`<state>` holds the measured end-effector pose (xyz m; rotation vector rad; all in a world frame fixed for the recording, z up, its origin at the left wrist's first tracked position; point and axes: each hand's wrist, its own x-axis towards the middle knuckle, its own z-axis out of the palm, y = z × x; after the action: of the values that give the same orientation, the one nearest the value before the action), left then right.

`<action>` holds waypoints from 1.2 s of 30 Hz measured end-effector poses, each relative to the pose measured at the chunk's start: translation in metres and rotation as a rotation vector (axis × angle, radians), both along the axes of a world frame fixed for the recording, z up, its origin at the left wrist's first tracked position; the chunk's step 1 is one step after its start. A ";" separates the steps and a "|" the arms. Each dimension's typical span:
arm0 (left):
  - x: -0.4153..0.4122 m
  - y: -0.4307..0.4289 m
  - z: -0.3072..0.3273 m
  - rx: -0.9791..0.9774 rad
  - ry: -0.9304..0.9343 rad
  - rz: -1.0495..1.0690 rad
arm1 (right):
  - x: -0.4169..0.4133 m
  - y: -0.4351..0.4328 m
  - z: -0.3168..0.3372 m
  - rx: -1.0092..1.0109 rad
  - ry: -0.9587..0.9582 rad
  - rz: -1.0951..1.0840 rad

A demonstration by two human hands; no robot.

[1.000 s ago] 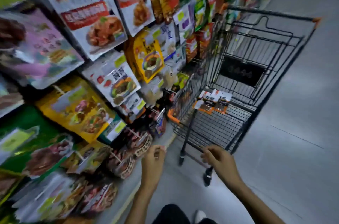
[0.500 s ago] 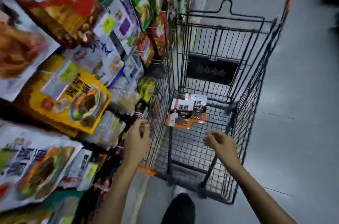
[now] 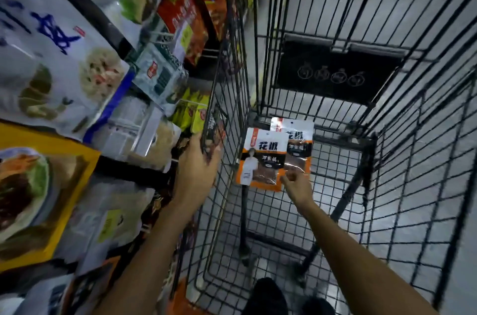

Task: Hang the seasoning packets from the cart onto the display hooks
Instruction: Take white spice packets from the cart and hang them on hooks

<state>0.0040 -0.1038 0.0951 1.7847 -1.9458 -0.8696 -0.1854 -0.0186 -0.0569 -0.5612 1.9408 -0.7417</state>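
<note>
On the far left, a display rack is filled with hanging food packets. A large white packet with blue characters is seen at the top, and a yellow packet printed with a dish lies below it. Further right, a row of small green-yellow packets is hung close to the cart's side.

The left hand is raised just outside the left wall of the cart, between the rack and the wire. Its fingers are curled round the lower part of a dark packet, which is held upright against the wire wall. The print on it is too blurred to be read.

Inside the cart, two seasoning packets are laid flat on the wire mesh, below a black panel on the far wall. The front seasoning packet, white at the top and orange at the edges, is overlapped onto the rear seasoning packet, of which only the top and right side are shown.

The right hand is stretched into the cart, and its fingertips are set at the lower right corner of the front packet. Whether the packet is pinched or only touched cannot be told. The two hands are kept apart, with the cart's wire wall between them.

At the bottom edge, a dark shoe is seen through the mesh on the grey floor.
</note>
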 end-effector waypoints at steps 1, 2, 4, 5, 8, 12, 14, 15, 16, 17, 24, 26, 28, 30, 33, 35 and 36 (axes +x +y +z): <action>0.001 0.000 -0.005 -0.027 0.003 -0.011 | 0.001 -0.002 -0.013 0.026 -0.010 0.012; 0.001 -0.001 -0.009 -0.050 0.004 -0.015 | 0.002 -0.004 -0.025 0.035 -0.024 0.023; 0.004 -0.004 -0.012 -0.096 -0.013 -0.033 | 0.005 -0.007 -0.043 0.024 -0.065 0.003; 0.005 -0.006 -0.013 -0.118 -0.020 -0.047 | 0.007 -0.009 -0.051 0.030 -0.073 -0.016; 0.006 -0.009 -0.012 -0.141 -0.020 -0.078 | 0.015 -0.018 -0.067 0.063 -0.029 -0.033; 0.008 -0.010 -0.012 -0.139 -0.017 -0.079 | 0.026 -0.030 -0.077 0.050 -0.078 -0.238; 0.009 -0.010 -0.011 -0.142 -0.005 -0.078 | 0.031 -0.036 -0.080 0.099 -0.117 -0.321; 0.008 -0.010 -0.011 -0.142 -0.003 -0.079 | 0.033 -0.039 -0.080 0.119 -0.152 -0.360; 0.008 -0.010 -0.011 -0.138 -0.006 -0.082 | 0.035 -0.041 -0.080 0.127 -0.190 -0.394; 0.008 -0.010 -0.011 -0.130 -0.007 -0.085 | 0.036 -0.043 -0.078 0.128 -0.211 -0.417; 0.007 -0.009 0.017 -0.115 -0.031 -0.092 | 0.011 -0.018 0.000 -0.175 -0.131 -0.345; -0.001 -0.012 0.036 -0.254 -0.035 -0.082 | -0.002 -0.011 0.039 -0.334 -0.215 -0.335; -0.014 -0.019 0.054 -0.297 0.026 -0.055 | -0.010 -0.008 0.078 -0.424 -0.326 -0.291; -0.031 -0.028 0.072 -0.130 0.193 -0.035 | -0.015 -0.009 0.110 -0.478 -0.457 -0.227; -0.046 -0.042 0.086 0.199 0.470 -0.059 | -0.016 -0.015 0.142 -0.540 -0.647 -0.137; -0.048 -0.049 0.084 0.326 0.576 -0.065 | -0.015 -0.021 0.152 -0.557 -0.737 -0.081; -0.047 -0.052 0.082 0.359 0.626 -0.063 | -0.014 -0.024 0.153 -0.558 -0.746 -0.057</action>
<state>-0.0434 -0.1558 0.1767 1.3731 -1.5020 -1.6469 -0.1997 -0.0427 0.0960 -0.4607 1.0551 -1.3231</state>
